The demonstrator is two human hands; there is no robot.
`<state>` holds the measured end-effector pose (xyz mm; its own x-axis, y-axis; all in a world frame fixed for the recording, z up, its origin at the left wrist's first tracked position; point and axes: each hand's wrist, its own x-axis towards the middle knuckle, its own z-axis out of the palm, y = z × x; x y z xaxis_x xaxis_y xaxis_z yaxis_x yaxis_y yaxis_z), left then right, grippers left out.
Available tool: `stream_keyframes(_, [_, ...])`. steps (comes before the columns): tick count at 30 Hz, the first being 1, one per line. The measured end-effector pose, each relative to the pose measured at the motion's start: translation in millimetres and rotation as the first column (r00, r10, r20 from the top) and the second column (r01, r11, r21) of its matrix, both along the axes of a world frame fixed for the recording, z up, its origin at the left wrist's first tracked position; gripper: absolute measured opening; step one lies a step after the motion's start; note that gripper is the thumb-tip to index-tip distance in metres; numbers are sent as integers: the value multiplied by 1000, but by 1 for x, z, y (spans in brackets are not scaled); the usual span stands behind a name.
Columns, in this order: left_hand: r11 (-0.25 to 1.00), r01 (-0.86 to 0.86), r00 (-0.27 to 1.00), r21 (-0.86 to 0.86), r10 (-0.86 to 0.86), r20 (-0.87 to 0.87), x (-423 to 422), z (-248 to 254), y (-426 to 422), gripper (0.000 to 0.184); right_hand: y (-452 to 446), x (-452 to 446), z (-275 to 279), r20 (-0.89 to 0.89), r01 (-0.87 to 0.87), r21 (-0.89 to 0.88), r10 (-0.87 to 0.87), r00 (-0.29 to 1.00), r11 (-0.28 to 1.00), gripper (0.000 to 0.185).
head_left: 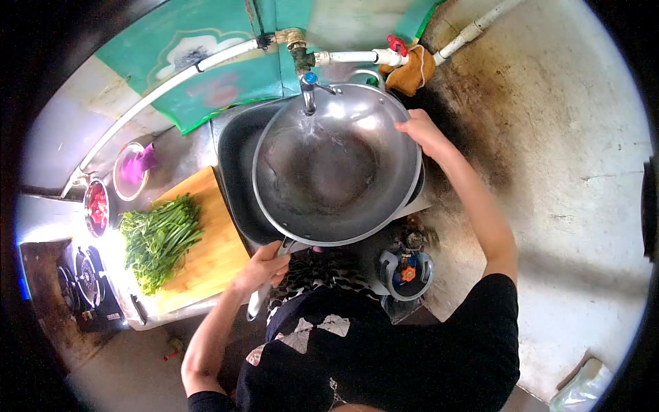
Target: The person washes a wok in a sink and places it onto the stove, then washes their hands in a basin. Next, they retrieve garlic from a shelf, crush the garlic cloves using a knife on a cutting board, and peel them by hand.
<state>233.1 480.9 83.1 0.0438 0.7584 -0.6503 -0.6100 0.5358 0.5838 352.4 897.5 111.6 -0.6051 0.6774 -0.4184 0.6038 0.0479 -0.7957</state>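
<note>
A large metal wok (329,178) is held over the dark sink (240,147), its inside facing up and some shine on its bottom. My left hand (263,266) is closed round the wok's long handle, whose end sticks out below the fingers. At the far right side, my right hand (420,130) grips the wok's rim. The tap (309,96) with a blue-marked knob points down into the wok near its back edge. What looks like a thin stream of water falls below the spout. Much of the sink lies hidden beneath the wok.
Left of the sink, green leafy stalks (161,240) lie on a wooden cutting board (223,254). Beyond are a bowl of red pieces (97,208), a bowl with a purple cloth (137,165) and a gas stove (86,281). A gas cylinder (410,285) stands at lower right.
</note>
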Motion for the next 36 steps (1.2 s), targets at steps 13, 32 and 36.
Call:
stream_keyframes(13, [986, 129, 856, -107, -165, -489, 9, 47, -30, 12, -56, -1, -123, -280, 87, -630, -331, 901, 771, 29])
stream_keyframes(32, [965, -246, 952, -96, 221, -210, 18, 60, -28, 19, -55, -65, -152, -369, -93, -760, -309, 876, 644, 34])
stream_keyframes(36, [835, -484, 816, -261, 539, 211, 24, 118, -32, 15, -95, -71, -170, -425, -130, -755, -329, 843, 643, 41])
